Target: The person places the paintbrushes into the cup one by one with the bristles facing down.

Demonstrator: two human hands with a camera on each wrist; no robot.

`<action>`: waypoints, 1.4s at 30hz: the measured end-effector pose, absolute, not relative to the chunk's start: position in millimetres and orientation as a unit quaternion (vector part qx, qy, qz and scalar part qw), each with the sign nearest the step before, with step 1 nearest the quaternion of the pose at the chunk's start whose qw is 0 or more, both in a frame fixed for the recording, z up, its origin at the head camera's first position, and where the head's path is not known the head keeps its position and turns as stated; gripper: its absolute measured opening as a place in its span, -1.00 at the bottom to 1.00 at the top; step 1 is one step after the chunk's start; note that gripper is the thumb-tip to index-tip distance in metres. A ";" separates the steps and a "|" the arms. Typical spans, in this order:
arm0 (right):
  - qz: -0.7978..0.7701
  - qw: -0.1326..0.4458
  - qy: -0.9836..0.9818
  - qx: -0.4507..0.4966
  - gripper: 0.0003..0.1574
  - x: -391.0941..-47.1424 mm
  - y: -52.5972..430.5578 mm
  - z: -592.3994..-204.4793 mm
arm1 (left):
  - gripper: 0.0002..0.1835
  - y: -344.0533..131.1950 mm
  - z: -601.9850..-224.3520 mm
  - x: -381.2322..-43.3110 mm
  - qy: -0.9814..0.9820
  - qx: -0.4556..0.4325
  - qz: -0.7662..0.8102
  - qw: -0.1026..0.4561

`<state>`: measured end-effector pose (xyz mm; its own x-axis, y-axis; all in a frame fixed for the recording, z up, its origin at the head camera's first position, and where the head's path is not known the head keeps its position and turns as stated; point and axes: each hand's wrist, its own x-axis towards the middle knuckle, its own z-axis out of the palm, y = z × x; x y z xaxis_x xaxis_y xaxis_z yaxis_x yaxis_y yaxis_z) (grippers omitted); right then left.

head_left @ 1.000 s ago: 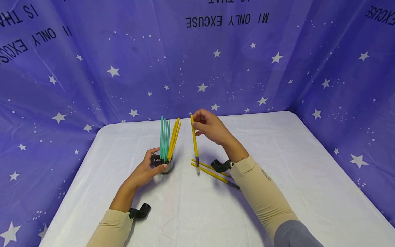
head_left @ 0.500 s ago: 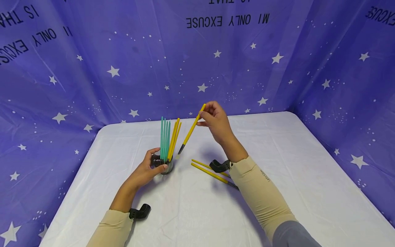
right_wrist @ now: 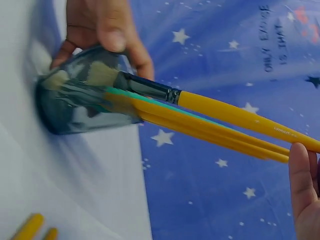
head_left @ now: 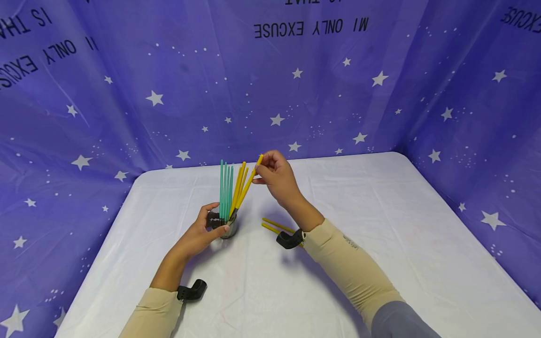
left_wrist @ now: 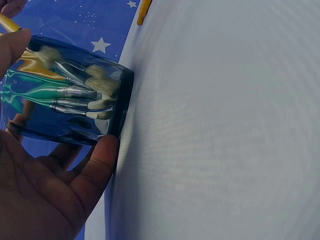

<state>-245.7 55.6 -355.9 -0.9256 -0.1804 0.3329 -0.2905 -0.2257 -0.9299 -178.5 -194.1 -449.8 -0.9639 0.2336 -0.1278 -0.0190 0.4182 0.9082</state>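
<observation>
A clear glass (left_wrist: 65, 125) stands on the white table, with my left hand (head_left: 203, 237) gripping it round the side. Several teal paintbrushes (head_left: 226, 192) and some yellow ones (head_left: 237, 188) lean in it, bristles down, as the left wrist view shows through the glass. Near the end of its handle, my right hand (head_left: 279, 180) pinches another yellow paintbrush (right_wrist: 225, 111). That brush slants down to the left, and its bristles are at the glass's mouth. In the right wrist view the bristles overlap the glass, just inside the rim.
Two more yellow paintbrushes (head_left: 279, 226) lie on the white table (head_left: 262, 291) to the right of the glass, partly hidden under my right wrist. A purple curtain (head_left: 236, 75) with white stars and lettering hangs behind the table and at both sides.
The pinched yellow paintbrush has swung from near upright to a slant and travelled left to the glass, rising and then coming down. My left hand and the glass have stayed put.
</observation>
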 end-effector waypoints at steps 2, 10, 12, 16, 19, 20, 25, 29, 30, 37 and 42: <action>0.749 0.030 -0.633 0.194 -0.85 -244.4 51.1 -359.5 | -0.10 -193.8 -449.4 -178.2 0.834 0.064 0.535 0.118; 0.729 0.007 -0.655 0.199 -0.85 -242.1 40.4 -370.9 | -0.10 -193.4 -449.6 -178.1 0.832 0.064 0.538 0.118; 0.723 0.001 -0.662 0.198 -0.85 -242.1 39.2 -373.0 | -0.10 -193.7 -449.5 -177.9 0.833 0.063 0.537 0.119; 0.708 -0.018 -0.679 0.196 -0.84 -242.6 38.5 -376.4 | -0.10 -194.0 -449.2 -177.4 0.834 0.060 0.535 0.122; 0.688 -0.037 -0.697 0.197 -0.83 -242.7 39.5 -379.1 | -0.10 -193.8 -449.0 -177.4 0.833 0.062 0.536 0.122; 0.678 -0.045 -0.706 0.199 -0.83 -243.0 40.1 -380.5 | -0.10 -193.7 -449.0 -177.4 0.832 0.063 0.538 0.121; 0.611 -0.098 -0.755 0.218 -0.78 -244.1 45.2 -389.1 | -0.10 -193.4 -449.5 -177.9 0.830 0.068 0.541 0.118; 0.569 -0.138 -0.777 0.230 -0.79 -245.8 50.5 -397.4 | -0.10 -193.4 -449.9 -177.9 0.829 0.071 0.543 0.116; 0.561 -0.145 -0.781 0.232 -0.80 -246.4 51.9 -399.5 | -0.10 -193.3 -449.9 -177.8 0.828 0.072 0.544 0.116; 0.523 -0.155 -0.803 0.240 -0.74 -252.5 61.5 -413.4 | -0.10 -194.3 -450.0 -177.6 0.836 0.074 0.532 0.110; 0.485 -0.161 -0.827 0.234 -0.64 -254.7 68.4 -418.2 | -0.10 -194.4 -450.6 -178.5 0.840 0.078 0.526 0.108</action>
<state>-254.7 68.4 -418.2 -0.8388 -0.5431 -0.0387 -0.2316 0.4202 -0.8774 -178.5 -194.4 -450.6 -0.9648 0.2438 -0.0989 0.0174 0.4344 0.9005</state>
